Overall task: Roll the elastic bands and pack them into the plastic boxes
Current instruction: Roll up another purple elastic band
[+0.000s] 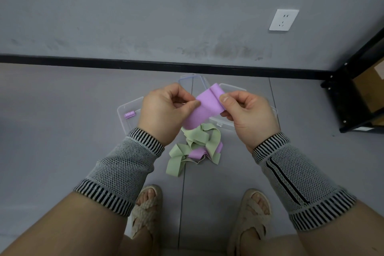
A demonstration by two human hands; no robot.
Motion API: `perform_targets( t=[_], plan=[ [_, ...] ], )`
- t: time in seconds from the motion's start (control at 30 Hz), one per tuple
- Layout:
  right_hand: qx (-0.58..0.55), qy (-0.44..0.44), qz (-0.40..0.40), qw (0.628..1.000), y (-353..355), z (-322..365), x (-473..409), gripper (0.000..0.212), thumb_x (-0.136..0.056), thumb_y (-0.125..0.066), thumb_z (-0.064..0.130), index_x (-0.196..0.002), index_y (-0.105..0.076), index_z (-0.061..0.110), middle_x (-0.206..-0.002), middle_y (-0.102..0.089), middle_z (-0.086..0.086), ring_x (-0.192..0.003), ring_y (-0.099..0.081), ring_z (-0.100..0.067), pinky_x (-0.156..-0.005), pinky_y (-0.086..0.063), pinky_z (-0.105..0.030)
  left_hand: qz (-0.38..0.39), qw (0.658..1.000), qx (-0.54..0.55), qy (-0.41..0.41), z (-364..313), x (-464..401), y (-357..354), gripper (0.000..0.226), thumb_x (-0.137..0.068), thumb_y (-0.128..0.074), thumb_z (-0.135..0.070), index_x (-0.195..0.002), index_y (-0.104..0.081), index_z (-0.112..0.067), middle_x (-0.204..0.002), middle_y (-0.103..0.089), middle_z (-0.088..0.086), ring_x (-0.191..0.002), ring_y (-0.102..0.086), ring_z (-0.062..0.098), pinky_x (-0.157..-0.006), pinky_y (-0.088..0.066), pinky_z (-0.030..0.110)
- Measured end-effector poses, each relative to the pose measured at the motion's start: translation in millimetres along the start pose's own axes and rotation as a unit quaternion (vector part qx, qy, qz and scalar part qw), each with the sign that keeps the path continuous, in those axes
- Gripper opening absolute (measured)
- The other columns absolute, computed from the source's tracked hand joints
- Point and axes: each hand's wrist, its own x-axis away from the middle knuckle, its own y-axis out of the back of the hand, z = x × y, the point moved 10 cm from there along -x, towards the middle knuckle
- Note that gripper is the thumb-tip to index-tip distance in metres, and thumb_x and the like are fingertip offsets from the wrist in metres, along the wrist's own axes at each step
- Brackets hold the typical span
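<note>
Left hand: the left hand (164,110) is curled, and one edge of the purple band (204,108) is pinched between thumb and fingers.
Right hand: the right hand (247,110) is curled too, with the band's far folded end pressed under the thumb.
Purple band: it is held in the air between the two hands, above the floor (62,131); only a first fold is seen at its top, so the roll is judged barely started.
Slip risk: the band looks smooth and stretchy; if either pinch is eased, the fold would probably spring open and the tail would drop.
Skew risk: if the edges are not kept level, a cone-shaped roll could be formed, too wide for a box.
Loose pile: green and purple bands (195,147) lie tangled on the floor just below the hands; the hanging tail could be caught in them.
Boxes: clear plastic boxes (228,89) sit beyond the hands, and an open box (126,114), left of the left hand, holds a small purple roll (129,114).
Materials: flat matte ribbon-like strips; thin, rigid, transparent boxes with rounded corners.
</note>
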Motion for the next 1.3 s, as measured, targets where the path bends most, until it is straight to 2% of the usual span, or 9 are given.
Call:
perform_targets(
  t=[0.3, 0.4, 0.53, 0.63, 0.8, 0.93, 1.1, 1.17, 1.3],
  plan=[
    [0.012, 0.011, -0.021, 1.0, 5.8, 0.1, -2.0, 0.013, -0.089, -0.063, 0.024, -0.077, -0.066, 0.022, -0.064, -0.064, 0.006, -0.057, -0.057, -0.001, -0.06, -0.046, -0.02, 0.036, 0.999, 0.0, 0.015, -0.6, -0.3, -6.2, 0.022, -0.079, -0.073, -0.013, -0.066, -0.059, -0.025, -0.081, -0.073, 0.001, -0.07, -0.067, 0.024, -0.069, -0.056, 0.037],
    [0.02, 0.013, -0.018, 1.0, 5.9, 0.3, -2.2, 0.011, -0.09, -0.062, 0.024, -0.08, -0.066, 0.021, -0.068, -0.065, 0.004, -0.061, -0.058, -0.004, -0.061, -0.047, -0.021, 0.077, 0.996, 0.017, 0.031, 2.0, 0.6, -12.8, 0.02, -0.081, -0.07, -0.013, -0.068, -0.059, -0.022, -0.083, -0.07, -0.007, -0.07, -0.065, 0.021, -0.068, -0.054, 0.031],
    [0.03, 0.022, 0.004, 0.999, 2.7, 3.2, -1.5, 0.012, -0.091, -0.061, 0.023, -0.086, -0.068, 0.014, -0.075, -0.066, -0.004, -0.067, -0.057, -0.011, -0.067, -0.051, -0.03, 0.118, 0.99, 0.055, 0.057, 8.2, 1.6, -20.8, 0.02, -0.08, -0.07, -0.006, -0.07, -0.059, -0.018, -0.074, -0.064, -0.006, -0.067, -0.057, 0.014, -0.061, -0.047, 0.021],
    [0.032, 0.026, 0.011, 0.999, 1.7, 4.0, -0.6, 0.015, -0.091, -0.06, 0.023, -0.092, -0.069, 0.01, -0.078, -0.068, -0.007, -0.067, -0.057, -0.01, -0.068, -0.052, -0.03, 0.139, 0.985, 0.082, 0.069, 11.5, 1.5, -22.4, 0.02, -0.079, -0.07, -0.001, -0.07, -0.062, -0.017, -0.072, -0.065, 0.001, -0.071, -0.056, 0.019, -0.067, -0.046, 0.027],
    [0.018, 0.023, 0.021, 0.999, -1.5, 1.4, -0.8, 0.008, -0.091, -0.061, 0.022, -0.088, -0.067, 0.018, -0.074, -0.066, 0.004, -0.062, -0.056, 0.003, -0.065, -0.05, -0.02, 0.135, 0.986, 0.065, 0.075, 17.2, -0.4, -17.4, 0.018, -0.079, -0.071, -0.006, -0.07, -0.064, -0.019, -0.077, -0.068, 0.007, -0.073, -0.057, 0.018, -0.071, -0.046, 0.03],
    [0.003, 0.017, 0.02, 1.0, -1.7, 0.4, -1.7, 0.011, -0.092, -0.06, 0.02, -0.083, -0.066, 0.021, -0.073, -0.066, 0.007, -0.061, -0.058, 0.004, -0.065, -0.049, -0.019, 0.117, 0.988, 0.071, 0.071, 14.6, -2.0, -13.8, 0.018, -0.079, -0.071, -0.005, -0.073, -0.061, -0.02, -0.073, -0.065, 0.001, -0.069, -0.057, 0.015, -0.065, -0.047, 0.022],
    [0.004, 0.015, 0.014, 1.0, -0.9, -0.4, -1.9, 0.011, -0.091, -0.06, 0.022, -0.083, -0.067, 0.022, -0.073, -0.066, 0.006, -0.063, -0.058, 0.002, -0.065, -0.05, -0.021, 0.107, 0.992, 0.024, 0.056, 12.2, -1.3, -13.3, 0.016, -0.079, -0.072, -0.011, -0.071, -0.066, -0.023, -0.077, -0.07, 0.021, -0.064, -0.056, 0.018, -0.068, -0.05, 0.032],
    [0.004, 0.018, 0.014, 1.0, -0.7, 0.4, -1.3, 0.011, -0.091, -0.06, 0.021, -0.083, -0.066, 0.022, -0.073, -0.066, 0.007, -0.063, -0.058, 0.003, -0.065, -0.05, -0.02, 0.105, 0.993, 0.013, 0.058, 13.2, -1.8, -13.0, 0.016, -0.078, -0.072, -0.012, -0.07, -0.065, -0.023, -0.076, -0.07, 0.017, -0.064, -0.057, 0.017, -0.069, -0.051, 0.032],
    [0.026, 0.022, 0.012, 0.999, -1.6, 0.6, -0.1, 0.009, -0.091, -0.06, 0.024, -0.088, -0.068, 0.02, -0.076, -0.067, 0.006, -0.064, -0.058, 0.001, -0.066, -0.051, -0.021, 0.111, 0.991, -0.027, 0.064, 16.2, -2.6, -13.7, 0.019, -0.078, -0.073, -0.015, -0.065, -0.061, -0.024, -0.071, -0.065, -0.006, -0.06, -0.055, 0.007, -0.063, -0.048, 0.022]
  ],
)
